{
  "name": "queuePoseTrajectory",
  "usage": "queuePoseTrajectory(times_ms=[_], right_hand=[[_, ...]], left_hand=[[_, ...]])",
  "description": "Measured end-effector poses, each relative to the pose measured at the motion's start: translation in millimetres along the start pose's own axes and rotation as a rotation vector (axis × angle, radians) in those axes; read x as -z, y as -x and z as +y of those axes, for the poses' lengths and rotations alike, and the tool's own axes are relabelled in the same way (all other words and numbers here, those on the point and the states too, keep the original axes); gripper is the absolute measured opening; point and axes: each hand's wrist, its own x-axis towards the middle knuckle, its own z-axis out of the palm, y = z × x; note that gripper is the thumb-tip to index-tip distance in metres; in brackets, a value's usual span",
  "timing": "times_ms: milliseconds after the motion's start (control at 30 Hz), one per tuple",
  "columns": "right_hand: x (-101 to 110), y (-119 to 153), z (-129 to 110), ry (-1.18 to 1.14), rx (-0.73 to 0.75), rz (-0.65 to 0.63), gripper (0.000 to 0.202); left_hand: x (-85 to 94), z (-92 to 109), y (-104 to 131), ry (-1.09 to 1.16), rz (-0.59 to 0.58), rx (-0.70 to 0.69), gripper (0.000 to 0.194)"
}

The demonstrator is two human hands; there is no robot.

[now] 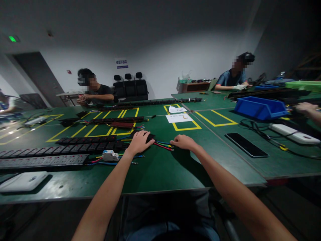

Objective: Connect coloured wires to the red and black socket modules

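Centrally: multicoloured wire bundle (163,145) on green table (155,177), long axis left to right between left hand (140,140) and right hand (184,142). Left hand: thumb spread, draped over black housing (149,137) at bundle's left end; grip cannot be told. Right hand: fingers curled narrow, nearer the free tips; pinch uncertain. Circuit breaker (110,155): left of bundle. Smartphone (247,145): right of bundle.
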Motion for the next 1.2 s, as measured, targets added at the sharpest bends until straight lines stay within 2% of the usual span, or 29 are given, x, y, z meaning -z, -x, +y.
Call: queuePoseTrajectory(times_ms=[167, 267, 367, 467, 600, 833, 1200], right_hand=[[-5.5, -6.3, 6.9, -0.051, 0.034, 0.027, 0.049], [-10.3, -13.8, 12.9, -0.193, 0.104, 0.04, 0.054], [-13.2, -18.8, 16.4, -0.384, 0.197, -0.015, 0.06], [-12.8, -18.3, 17.1, -0.527, 0.236, -0.097, 0.057], [-10.9, -15.1, 18.2, -0.716, 0.219, -0.166, 0.052], [-14.3, -17.5, 21.5, -0.883, 0.173, -0.195, 0.058], [-25.9, -14.8, 1.4, -1.196, 0.199, -0.122, 0.065]], left_hand=[[-0.7, 0.1, -0.1, -0.006, -0.002, 0.002, 0.073], [-1.4, 0.0, -0.2, -0.008, 0.0, 0.003, 0.073], [-1.5, -0.1, 0.0, -0.006, 0.001, 0.004, 0.073], [-1.3, -0.3, 0.2, -0.001, 0.004, 0.003, 0.073], [-0.9, 0.0, 0.4, -0.001, 0.008, -0.004, 0.072], [-0.7, 1.7, 1.0, -0.002, 0.012, -0.003, 0.07], [-4.7, -1.5, -0.7, 0.024, 0.007, 0.006, 0.069]])
